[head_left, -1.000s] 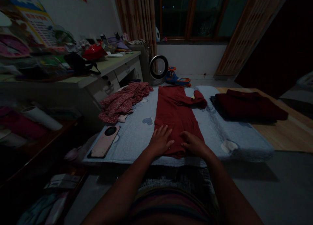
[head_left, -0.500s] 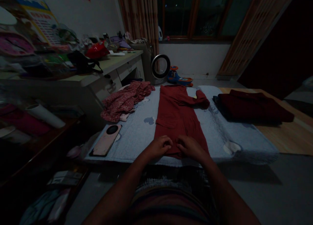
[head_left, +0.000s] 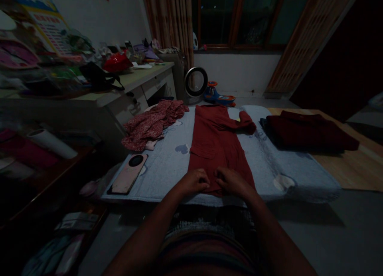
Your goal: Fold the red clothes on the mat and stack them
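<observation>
Left hand: left hand (head_left: 194, 181), fingers curled, pinching the near hem of the long rust-red cloth garment (head_left: 217, 144)
Right hand: right hand (head_left: 231, 181), likewise clenched on that hem, just beside the left
Garment: flat on the pale blue padded mat (head_left: 269, 158), running toward 12 o'clock
At 9 o'clock: pink phone with round black camera (head_left: 128, 173)
At 11 o'clock: crumpled red patterned fabric (head_left: 152, 124)
At 2 o'clock: folded dark maroon clothing (head_left: 308, 130)
</observation>
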A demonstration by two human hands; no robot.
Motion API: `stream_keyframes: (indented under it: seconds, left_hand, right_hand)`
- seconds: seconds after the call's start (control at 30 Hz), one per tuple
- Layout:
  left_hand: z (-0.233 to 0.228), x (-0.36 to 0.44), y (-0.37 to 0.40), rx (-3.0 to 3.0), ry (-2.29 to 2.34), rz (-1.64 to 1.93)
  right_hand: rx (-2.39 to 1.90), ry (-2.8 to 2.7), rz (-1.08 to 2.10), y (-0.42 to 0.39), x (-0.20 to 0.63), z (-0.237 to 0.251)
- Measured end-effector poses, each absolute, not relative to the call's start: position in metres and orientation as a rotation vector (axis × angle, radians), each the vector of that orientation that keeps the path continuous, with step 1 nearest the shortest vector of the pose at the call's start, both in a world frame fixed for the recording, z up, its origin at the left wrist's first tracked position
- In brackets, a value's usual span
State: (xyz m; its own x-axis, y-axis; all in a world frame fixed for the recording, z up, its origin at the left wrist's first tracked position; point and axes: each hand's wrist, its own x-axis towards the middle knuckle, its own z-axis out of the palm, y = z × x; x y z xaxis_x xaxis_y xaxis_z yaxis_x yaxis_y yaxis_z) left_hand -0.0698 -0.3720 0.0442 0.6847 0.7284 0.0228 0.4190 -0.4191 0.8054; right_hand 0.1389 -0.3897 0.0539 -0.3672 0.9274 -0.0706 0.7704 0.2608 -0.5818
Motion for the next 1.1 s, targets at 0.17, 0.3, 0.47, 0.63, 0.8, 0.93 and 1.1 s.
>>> stream_keyframes:
  seconds: [0.17,0.3,0.47,0.63,0.8,0.93,1.1]
  left_hand:
    - [0.045,-0.072,-0.375,2.001,0.991,0.570]
    - [0.038,-0.074,-0.375,1.683,1.015,0.795]
    - [0.036,-0.079,-0.373,1.404,1.031,0.961]
    - [0.047,-0.104,-0.369,1.478,1.181,1.037]
    - [0.056,-0.134,-0.365,1.587,1.379,1.023]
    - [0.057,-0.150,-0.363,1.716,1.520,0.906]
    - [0.053,-0.157,-0.357,1.947,1.713,0.753]
  right_hand:
    - [-1.559,-2.262,0.797,-0.390,0.139,0.056]
    - [-1.563,-2.279,0.800,-0.388,0.140,0.055]
    - [-1.544,-2.286,0.836,-0.386,0.141,0.055]
    - [-1.551,-2.282,0.874,-0.384,0.142,0.054]
    - [-1.566,-2.286,0.876,-0.384,0.141,0.056]
    - [-1.582,-2.275,0.900,-0.384,0.140,0.057]
    - [-1.637,-2.274,0.890,-0.382,0.139,0.057]
